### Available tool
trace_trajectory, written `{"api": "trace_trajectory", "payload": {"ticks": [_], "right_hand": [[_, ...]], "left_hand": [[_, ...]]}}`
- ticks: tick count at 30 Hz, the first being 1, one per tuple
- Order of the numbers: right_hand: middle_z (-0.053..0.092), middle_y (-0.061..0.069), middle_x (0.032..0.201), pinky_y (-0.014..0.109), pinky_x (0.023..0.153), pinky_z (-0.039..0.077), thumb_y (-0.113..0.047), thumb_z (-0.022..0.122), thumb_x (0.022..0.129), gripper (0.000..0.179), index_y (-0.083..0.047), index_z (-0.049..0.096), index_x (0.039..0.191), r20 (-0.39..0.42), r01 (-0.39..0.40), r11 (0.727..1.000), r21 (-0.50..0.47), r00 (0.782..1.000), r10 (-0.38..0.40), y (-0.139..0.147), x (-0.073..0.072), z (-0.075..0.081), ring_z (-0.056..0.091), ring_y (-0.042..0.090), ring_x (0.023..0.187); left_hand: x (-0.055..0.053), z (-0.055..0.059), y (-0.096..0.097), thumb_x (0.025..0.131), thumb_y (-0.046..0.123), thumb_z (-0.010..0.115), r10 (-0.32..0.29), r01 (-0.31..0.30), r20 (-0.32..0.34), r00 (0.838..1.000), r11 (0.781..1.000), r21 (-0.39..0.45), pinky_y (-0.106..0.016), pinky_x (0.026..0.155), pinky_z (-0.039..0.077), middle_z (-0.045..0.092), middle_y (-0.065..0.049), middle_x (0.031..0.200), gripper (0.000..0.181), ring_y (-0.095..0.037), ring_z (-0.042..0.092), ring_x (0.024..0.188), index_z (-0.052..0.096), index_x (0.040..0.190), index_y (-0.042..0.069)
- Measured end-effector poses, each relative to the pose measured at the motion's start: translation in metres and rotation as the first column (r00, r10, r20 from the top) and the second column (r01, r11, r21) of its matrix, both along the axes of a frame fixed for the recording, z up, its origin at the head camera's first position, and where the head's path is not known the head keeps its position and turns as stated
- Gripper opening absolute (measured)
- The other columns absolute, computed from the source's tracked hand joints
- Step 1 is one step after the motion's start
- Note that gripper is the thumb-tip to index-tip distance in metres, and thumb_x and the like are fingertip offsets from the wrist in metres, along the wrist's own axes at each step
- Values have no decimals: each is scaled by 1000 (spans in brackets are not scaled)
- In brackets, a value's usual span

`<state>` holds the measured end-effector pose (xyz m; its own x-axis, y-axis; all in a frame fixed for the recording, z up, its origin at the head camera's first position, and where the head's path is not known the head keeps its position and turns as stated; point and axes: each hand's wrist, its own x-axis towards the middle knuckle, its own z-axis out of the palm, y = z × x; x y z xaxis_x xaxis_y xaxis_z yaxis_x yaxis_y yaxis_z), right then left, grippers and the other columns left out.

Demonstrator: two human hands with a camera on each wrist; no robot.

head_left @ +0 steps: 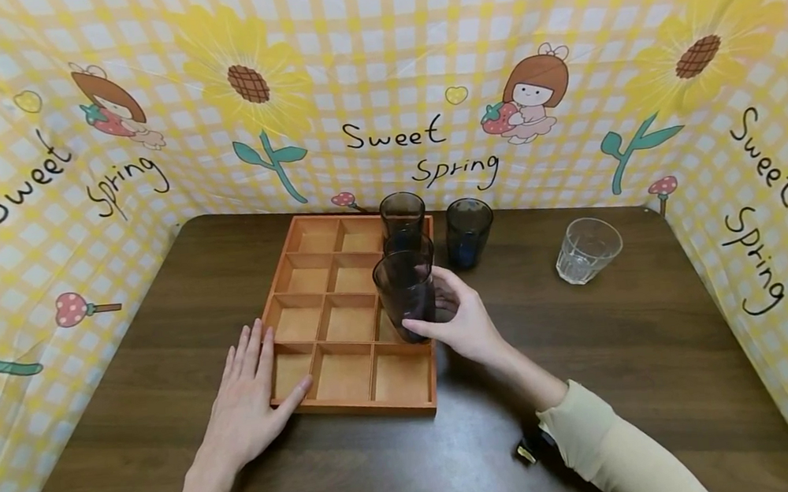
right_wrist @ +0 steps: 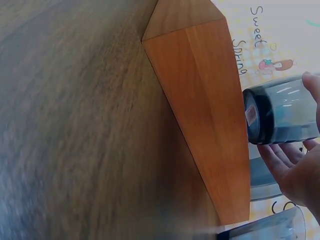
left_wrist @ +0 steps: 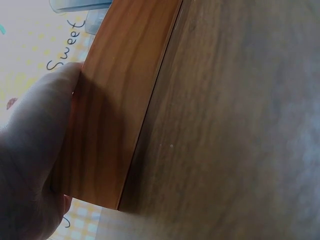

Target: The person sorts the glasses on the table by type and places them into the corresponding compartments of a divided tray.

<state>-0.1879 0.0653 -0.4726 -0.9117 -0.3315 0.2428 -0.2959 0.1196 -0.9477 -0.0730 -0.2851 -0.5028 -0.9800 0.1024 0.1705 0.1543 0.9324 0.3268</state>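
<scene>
My right hand [head_left: 468, 318] grips a dark tinted glass tumbler [head_left: 404, 288], thumb on the near side and fingers around the far side. The tumbler is over the right column of a wooden compartment tray [head_left: 368, 342]; in the right wrist view the base of this tumbler [right_wrist: 259, 116] shows just above the tray's wall [right_wrist: 200, 100]. Behind it, two more dark tumblers [head_left: 402, 212] stand in that column, one partly hidden. My left hand [head_left: 246, 407] rests at the tray's near left corner, fingers straight along the left side, thumb spread over the near edge.
To the right of the tray, another dark tumbler [head_left: 469, 232] stands on the brown table [head_left: 611, 352]. Farther right is a clear faceted glass [head_left: 588, 251]. A yellow checked cloth [head_left: 384, 65] hangs behind the table and along both sides.
</scene>
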Motion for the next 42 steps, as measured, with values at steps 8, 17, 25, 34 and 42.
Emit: {"api": "trace_trajectory", "payload": {"ticks": [8,17,25,34,42], "right_hand": [[73,18,133,25,105,59,-1,95,81,78,-8,59,150,-3,-6,1000,5,1000,6,-7,0,-3,71,17,118],[72,19,133,36,105,61,-5,96,81,79,-5,56,149,-9,5,999,44,1000,-4,-9,1,-6,72,29,121],[75,17,130,48,109,59,-9,99,79,80,-5,57,146,-66,17,993,115,998,-10,-9,-2,-14,72,32,122],[77,14,129,60,112,54,-13,101,77,80,-7,58,144,-119,46,984,172,993,-26,-8,-3,-17,72,33,124],[79,16,133,60,107,59,-15,101,77,80,-6,58,144,-153,63,976,209,988,-31,-8,-2,-18,74,33,126]], "left_hand": [[0,-2,0,104,56,68,-4,4,-13,1000,1000,5,-53,144,4,15,-27,183,102,-48,16,171,21,174,-2],[0,-1,0,104,56,68,-2,2,-10,1000,1000,9,-53,143,4,15,-26,184,103,-47,15,171,20,174,-2],[0,-2,0,104,57,68,0,0,-11,1000,1000,4,-55,143,7,17,-27,183,103,-48,16,171,21,174,-2],[0,-1,0,104,57,67,4,-4,-2,1000,1000,5,-57,143,8,16,-27,183,102,-48,16,171,21,174,-2],[1,0,0,105,57,67,3,-3,-1,1000,1000,5,-57,142,9,16,-28,183,102,-48,15,171,20,174,-2]]}}
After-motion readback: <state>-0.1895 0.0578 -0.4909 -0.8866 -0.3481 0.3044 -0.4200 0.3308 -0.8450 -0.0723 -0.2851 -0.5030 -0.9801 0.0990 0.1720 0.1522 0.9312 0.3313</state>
